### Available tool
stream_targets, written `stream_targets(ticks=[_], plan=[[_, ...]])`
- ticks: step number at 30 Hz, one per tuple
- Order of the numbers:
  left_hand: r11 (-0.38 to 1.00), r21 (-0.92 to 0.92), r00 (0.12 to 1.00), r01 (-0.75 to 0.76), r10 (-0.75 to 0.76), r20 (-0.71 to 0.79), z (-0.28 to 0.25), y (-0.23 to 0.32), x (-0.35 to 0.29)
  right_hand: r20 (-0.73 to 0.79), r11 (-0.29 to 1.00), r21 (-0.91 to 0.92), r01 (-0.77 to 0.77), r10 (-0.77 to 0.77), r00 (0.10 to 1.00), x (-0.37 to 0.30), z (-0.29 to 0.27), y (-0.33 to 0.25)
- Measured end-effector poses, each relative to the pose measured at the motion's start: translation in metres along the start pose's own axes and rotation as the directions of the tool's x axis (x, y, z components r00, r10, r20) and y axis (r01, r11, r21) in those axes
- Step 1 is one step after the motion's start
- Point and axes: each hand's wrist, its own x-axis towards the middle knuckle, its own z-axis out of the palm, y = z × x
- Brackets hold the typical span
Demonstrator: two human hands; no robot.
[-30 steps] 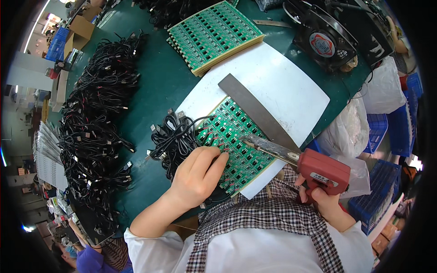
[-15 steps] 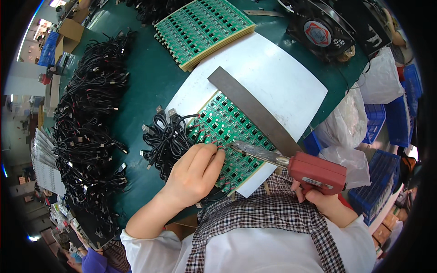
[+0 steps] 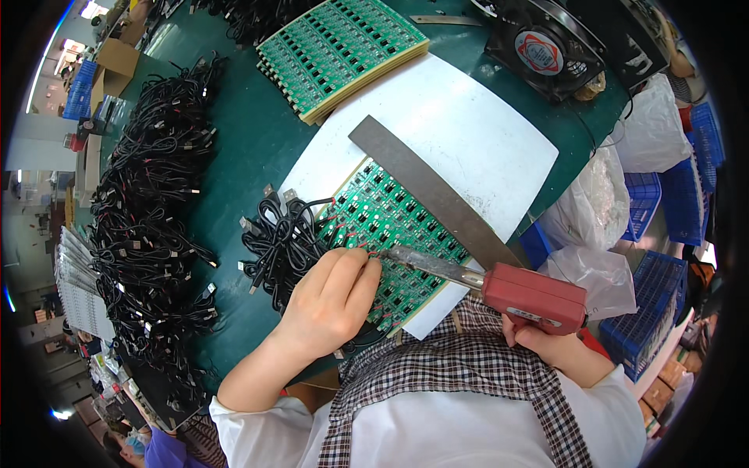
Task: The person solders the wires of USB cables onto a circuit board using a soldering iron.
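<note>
A red soldering gun (image 3: 535, 299) is gripped in my right hand (image 3: 538, 339), its long metal barrel slanting left over a green circuit board panel (image 3: 399, 210). The barrel's tip comes close to the fingertips of my left hand (image 3: 331, 300). Those fingers are pinched together at the panel's left part, on a thin red wire (image 3: 365, 247) of a black cable; the wire's end is partly hidden. Beside that hand lies a bundle of black USB cables (image 3: 285, 238), some with red wires on the panel. A dark flat metal bar (image 3: 429, 187) lies along the panel's far right edge.
Under the panel is a white board (image 3: 499, 140). A stack of circuit panels (image 3: 343, 51) stands at the back, a black fan (image 3: 542, 54) at back right. Many black USB cables (image 3: 156, 203) heap along the left. Plastic bags (image 3: 589, 203) and blue crates (image 3: 644, 312) are on the right.
The soldering gun has shifted slightly left, bringing its tip nearer my left fingertips. My left hand keeps its pinch at about the same place on the panel.
</note>
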Motion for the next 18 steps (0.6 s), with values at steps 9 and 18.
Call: stream_targets(ticks=[9, 18], plan=[[1.000, 0.018, 1.000, 0.018, -0.018, 0.024, -0.0020, 0.0034, 0.0009, -0.068, 0.994, 0.090, 0.054, -0.048, 0.997, -0.0052, -0.0027, 0.0039], [0.998, 0.028, 0.998, 0.054, -0.055, 0.042, -0.0035, 0.0066, 0.0040, 0.022, 0.994, 0.112, 0.011, -0.013, 1.000, -0.0044, -0.0060, 0.0093]])
